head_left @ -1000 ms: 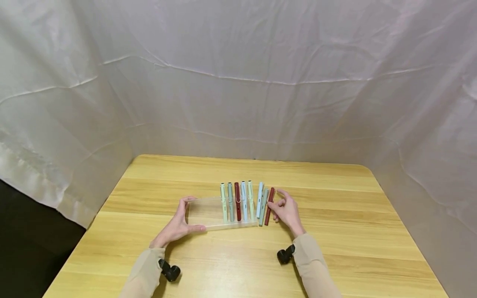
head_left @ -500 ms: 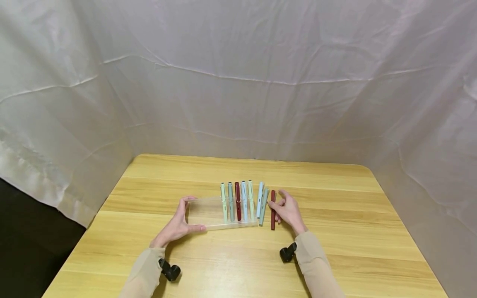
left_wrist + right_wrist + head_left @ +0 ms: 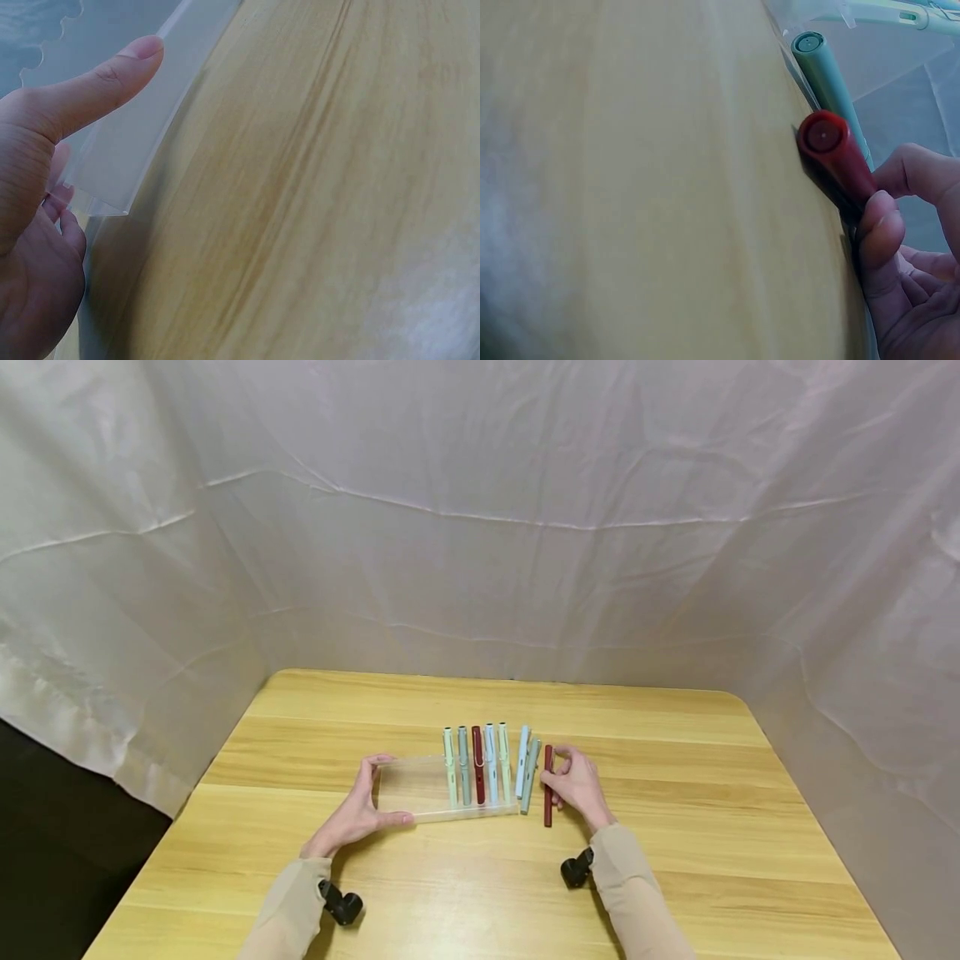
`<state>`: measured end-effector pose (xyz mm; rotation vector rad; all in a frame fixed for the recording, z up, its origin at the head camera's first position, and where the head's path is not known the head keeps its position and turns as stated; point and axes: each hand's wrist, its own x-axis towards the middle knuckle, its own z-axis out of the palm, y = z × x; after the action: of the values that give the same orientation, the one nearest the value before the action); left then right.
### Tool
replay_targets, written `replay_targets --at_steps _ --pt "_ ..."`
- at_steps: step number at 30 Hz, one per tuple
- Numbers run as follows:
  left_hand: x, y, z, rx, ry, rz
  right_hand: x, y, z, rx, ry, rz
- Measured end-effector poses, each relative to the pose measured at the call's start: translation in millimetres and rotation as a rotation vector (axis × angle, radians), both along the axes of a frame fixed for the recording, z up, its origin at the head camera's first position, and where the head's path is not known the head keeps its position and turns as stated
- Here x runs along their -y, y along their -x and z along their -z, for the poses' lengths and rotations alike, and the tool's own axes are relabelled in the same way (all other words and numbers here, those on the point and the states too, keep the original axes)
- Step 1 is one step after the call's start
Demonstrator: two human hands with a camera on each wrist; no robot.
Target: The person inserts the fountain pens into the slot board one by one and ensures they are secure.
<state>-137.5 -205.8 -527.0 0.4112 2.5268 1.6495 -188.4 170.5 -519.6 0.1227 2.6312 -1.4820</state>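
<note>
My left hand (image 3: 352, 818) grips the left end of a clear plastic tray (image 3: 450, 815), thumb on its front wall (image 3: 142, 142) in the left wrist view. Several pens lie side by side across the tray's right part, among them a dark red pen (image 3: 477, 768) between pale blue and green ones. To the right of these lie a light blue pen (image 3: 522, 764) and a grey-green pen (image 3: 530, 778), both slanted. Between thumb and fingers, my right hand (image 3: 579, 785) pinches another dark red pen (image 3: 548, 814); its round end (image 3: 825, 135) faces the right wrist camera.
Everything lies on a wooden table (image 3: 675, 860) with light grain. Pale cloth (image 3: 480, 527) hangs behind it and along both sides. A small black camera (image 3: 341, 903) is worn on the left wrist and another (image 3: 576, 868) on the right.
The pinched dark red pen has shifted slightly right and nearer the front, away from the grey-green pen, and turned from slanted to nearly straight. My left hand and the tray have stayed put.
</note>
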Motion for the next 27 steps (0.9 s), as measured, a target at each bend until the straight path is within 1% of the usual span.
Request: replay_targets --at_steps 3,9,19,27 --pt "-0.2 0.3 -0.2 0.000 0.001 0.001 -0.2 0.5 0.7 0.005 0.002 0.006" --pt "0.1 0.9 0.8 -0.009 0.002 0.001 -2.7 1.3 3.8 -0.020 0.009 0.004" --pt "0.7 1.0 0.1 -0.012 0.006 0.008 -6.8 -2.7 3.2 -0.009 0.123 -0.011" --pt "0.8 0.5 0.2 -0.010 0.005 0.004 -9.8 -3.1 3.4 0.039 0.246 -0.014"
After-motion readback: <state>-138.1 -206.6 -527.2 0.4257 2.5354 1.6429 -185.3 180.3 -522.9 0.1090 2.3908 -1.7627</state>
